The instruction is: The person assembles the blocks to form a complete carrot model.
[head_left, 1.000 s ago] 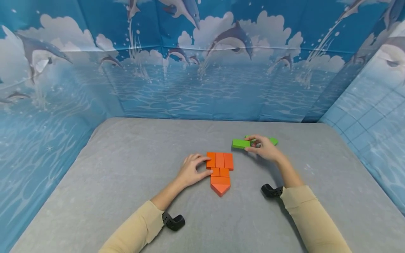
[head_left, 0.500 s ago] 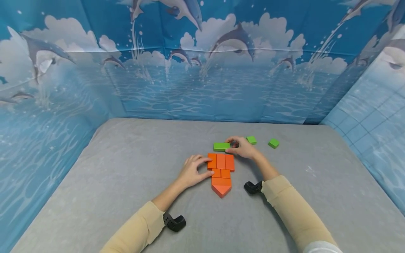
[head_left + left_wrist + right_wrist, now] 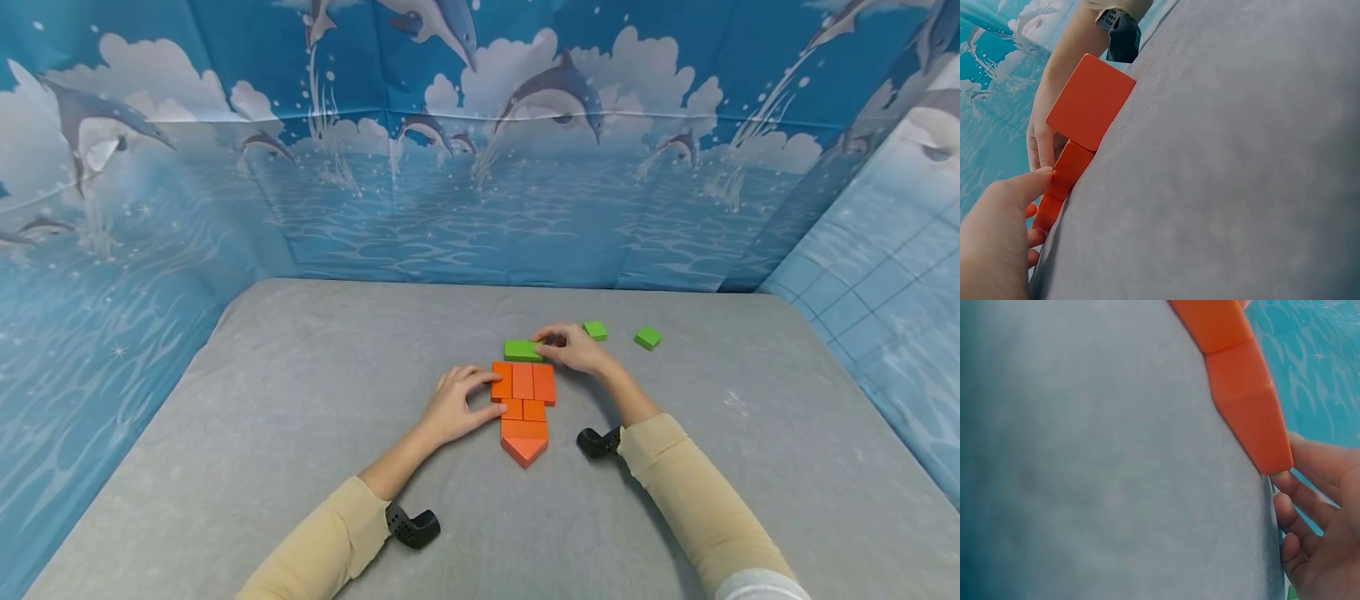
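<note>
In the head view several orange wooden blocks (image 3: pixel 522 382) lie fitted together on the grey cloth, with a pointed orange block (image 3: pixel 524 451) at the near end. My left hand (image 3: pixel 453 406) rests at their left side, thumb (image 3: pixel 1034 186) and index fingertip touching the blocks. Just beyond the far edge of the orange group lies a long green block (image 3: pixel 520 350). My right hand (image 3: pixel 576 350) pinches that block's right end between thumb and fingers. The right wrist view shows the right hand mostly behind orange blocks (image 3: pixel 1244 394), which hide nearly all of the green one.
Two small green blocks (image 3: pixel 596 331) lie farther back on the right, apart from each other. Grey cloth (image 3: pixel 315 367) covers the table. A dolphin-print curtain (image 3: pixel 480 208) hangs along its back and sides. Each wrist carries a black camera mount (image 3: pixel 413 529).
My right hand has carried the long green block left and set it close behind the orange blocks. That move uncovered the two small green blocks. The left hand has stayed at the orange group.
</note>
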Motion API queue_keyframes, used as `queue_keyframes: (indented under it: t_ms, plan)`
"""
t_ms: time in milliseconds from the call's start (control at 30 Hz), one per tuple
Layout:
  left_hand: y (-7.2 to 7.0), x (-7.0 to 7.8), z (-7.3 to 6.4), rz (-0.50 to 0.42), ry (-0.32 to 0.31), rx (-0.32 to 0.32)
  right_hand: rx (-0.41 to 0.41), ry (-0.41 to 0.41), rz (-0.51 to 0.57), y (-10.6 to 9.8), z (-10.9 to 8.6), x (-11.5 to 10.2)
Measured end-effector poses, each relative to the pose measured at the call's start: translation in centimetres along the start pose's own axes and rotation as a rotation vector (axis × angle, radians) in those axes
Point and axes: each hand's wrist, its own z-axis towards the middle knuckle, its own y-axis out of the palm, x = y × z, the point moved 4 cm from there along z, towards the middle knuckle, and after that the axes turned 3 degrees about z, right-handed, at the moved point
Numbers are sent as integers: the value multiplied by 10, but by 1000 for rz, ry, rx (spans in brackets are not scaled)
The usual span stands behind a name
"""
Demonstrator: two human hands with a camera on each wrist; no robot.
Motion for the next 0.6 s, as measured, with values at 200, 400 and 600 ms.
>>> queue_keyframes:
  t_ms: [200,400,600]
  plan:
    - [0,0,0,1,8,6,-18,7,4,1,0,2]
    - [1,0,0,9,10,9,-40,14,-2,1,0,2]
    - [1,0,0,0,5,7,-60,18,13,2,-1,1]
